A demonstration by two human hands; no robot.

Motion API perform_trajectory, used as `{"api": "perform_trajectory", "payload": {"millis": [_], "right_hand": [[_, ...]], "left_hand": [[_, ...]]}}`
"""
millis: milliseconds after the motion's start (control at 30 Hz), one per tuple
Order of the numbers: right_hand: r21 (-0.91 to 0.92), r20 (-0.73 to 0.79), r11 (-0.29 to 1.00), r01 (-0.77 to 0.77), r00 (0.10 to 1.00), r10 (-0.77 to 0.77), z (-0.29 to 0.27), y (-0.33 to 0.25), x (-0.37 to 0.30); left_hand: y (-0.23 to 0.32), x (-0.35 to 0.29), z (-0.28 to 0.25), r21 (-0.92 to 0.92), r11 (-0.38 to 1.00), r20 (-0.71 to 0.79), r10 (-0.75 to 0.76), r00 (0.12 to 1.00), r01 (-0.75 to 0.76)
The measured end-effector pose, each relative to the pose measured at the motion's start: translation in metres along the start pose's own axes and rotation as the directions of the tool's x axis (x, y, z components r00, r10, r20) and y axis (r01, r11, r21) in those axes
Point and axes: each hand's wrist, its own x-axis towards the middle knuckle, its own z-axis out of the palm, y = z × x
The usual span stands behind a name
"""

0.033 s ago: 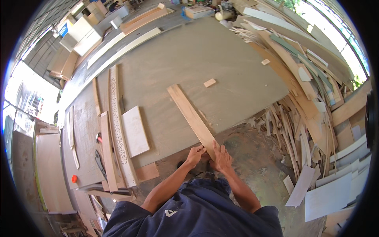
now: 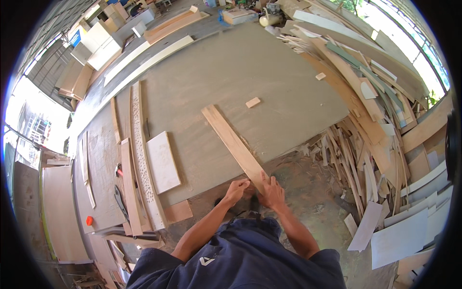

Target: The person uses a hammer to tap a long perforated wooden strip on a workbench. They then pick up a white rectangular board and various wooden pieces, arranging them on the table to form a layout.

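Grey tabletop (image 2: pixel 211 72) supports a narrow wooden board (image 2: pixel 234 144) pointing toward eleven o'clock, its overhanging near end clasped by the right hand (image 2: pixel 272 193); the left hand (image 2: pixel 235 192) curls beside it, whether gripping anything I cannot tell. From the board, a small wood block (image 2: pixel 253 102) lies at one o'clock, a white panel (image 2: pixel 163 162) near nine, and a distant shallow box (image 2: pixel 239 17) at twelve, contents indistinct.

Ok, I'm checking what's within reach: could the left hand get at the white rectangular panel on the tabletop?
Probably yes. The left hand is beside the near end of the wooden strip; the white panel lies ahead to its left, with no obstacle visible between them and nothing on top.
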Motion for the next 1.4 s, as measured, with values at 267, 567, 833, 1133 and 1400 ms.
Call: {"api": "perform_trajectory", "payload": {"millis": [267,567,833,1133,1400], "right_hand": [[-0.101,-0.233,0.934,-0.342,0.921,0.312,-0.146,0.219,0.074],[0.531,-0.472,0.847,-0.036,0.817,0.33,-0.054,0.167,0.071],[0.837,-0.158,0.489,0.245,0.964,-0.212,0.069,-0.064,0.011],[0.791,0.109,0.454,0.409,0.637,-0.763,0.084,-0.267,0.031],[0.261,-0.306,0.792,0.552,0.825,-0.474,0.199,-0.341,0.104]], "left_hand": [[-0.001,-0.071,-0.1,-0.002,0.995,-0.259,0.093,0.961,-0.097],[-0.069,-0.184,-0.12,-0.328,0.903,-0.67,-0.016,0.742,-0.277],[0.02,-0.156,-0.106,-0.047,0.975,-0.382,0.182,0.906,-0.216],[0.005,-0.178,-0.197,-0.121,0.748,-0.74,0.37,0.561,-0.653],[-0.038,-0.3,-0.422,0.335,0.942,-0.887,0.305,0.347,0.031]]}}
